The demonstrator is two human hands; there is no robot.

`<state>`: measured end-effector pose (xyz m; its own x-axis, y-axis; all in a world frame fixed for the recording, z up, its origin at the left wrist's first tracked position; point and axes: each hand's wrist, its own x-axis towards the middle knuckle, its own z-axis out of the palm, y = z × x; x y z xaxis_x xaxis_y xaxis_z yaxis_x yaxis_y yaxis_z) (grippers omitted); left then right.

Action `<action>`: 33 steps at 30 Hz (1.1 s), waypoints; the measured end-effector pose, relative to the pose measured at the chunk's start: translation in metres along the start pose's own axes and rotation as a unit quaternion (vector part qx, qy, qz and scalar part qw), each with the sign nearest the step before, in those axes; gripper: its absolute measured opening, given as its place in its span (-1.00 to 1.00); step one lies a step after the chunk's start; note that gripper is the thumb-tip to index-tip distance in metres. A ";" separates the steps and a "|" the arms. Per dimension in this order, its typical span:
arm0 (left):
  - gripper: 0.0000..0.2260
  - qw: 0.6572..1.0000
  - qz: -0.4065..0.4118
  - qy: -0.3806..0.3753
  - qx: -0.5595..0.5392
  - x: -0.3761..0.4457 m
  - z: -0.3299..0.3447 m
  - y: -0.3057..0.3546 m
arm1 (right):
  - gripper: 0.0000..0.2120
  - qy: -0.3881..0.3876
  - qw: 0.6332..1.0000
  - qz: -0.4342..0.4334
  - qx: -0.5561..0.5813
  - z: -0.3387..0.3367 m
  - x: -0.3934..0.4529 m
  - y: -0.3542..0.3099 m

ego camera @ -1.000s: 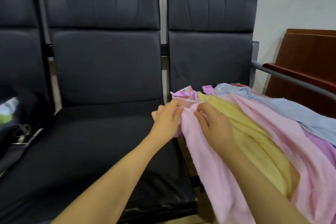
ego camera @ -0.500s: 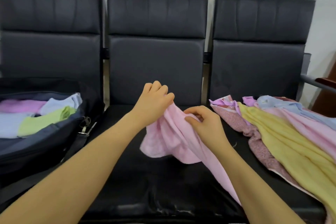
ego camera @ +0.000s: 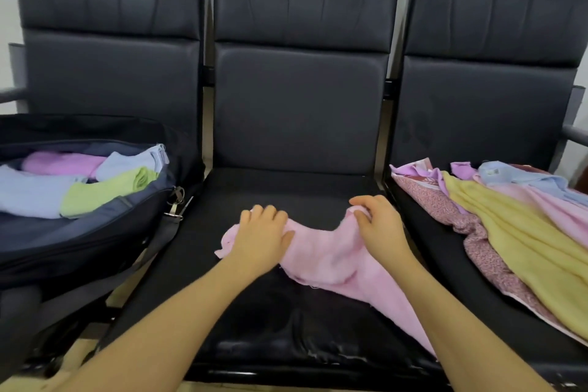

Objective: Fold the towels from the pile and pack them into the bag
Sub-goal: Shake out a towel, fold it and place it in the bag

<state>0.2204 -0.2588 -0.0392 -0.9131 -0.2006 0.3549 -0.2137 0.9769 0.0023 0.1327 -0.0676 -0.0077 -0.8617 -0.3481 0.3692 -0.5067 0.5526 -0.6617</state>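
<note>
Spreading for a fold: pink towel point(ego camera: 331, 251) lies on the middle seat point(ego camera: 286, 191), left hand point(ego camera: 262, 239) pressing it flat with relaxed fingers, right hand point(ego camera: 378, 226) pinching its far edge. Bag point(ego camera: 79, 232), left seat, open, holds folded lilac, blue and green towels; unfolded pile point(ego camera: 509, 226) lies on the right seat.
</note>
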 end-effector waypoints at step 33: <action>-0.82 0.974 -0.018 0.013 -0.224 0.026 -0.013 -0.040 | -0.68 -0.072 0.983 -0.157 -0.059 0.017 0.001 -0.012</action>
<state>0.2096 -0.3023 -0.0175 -0.8972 -0.2398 0.3709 -0.0680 0.9048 0.4204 0.1386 -0.0871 -0.0106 -0.6538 -0.6140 0.4422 -0.7542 0.4813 -0.4467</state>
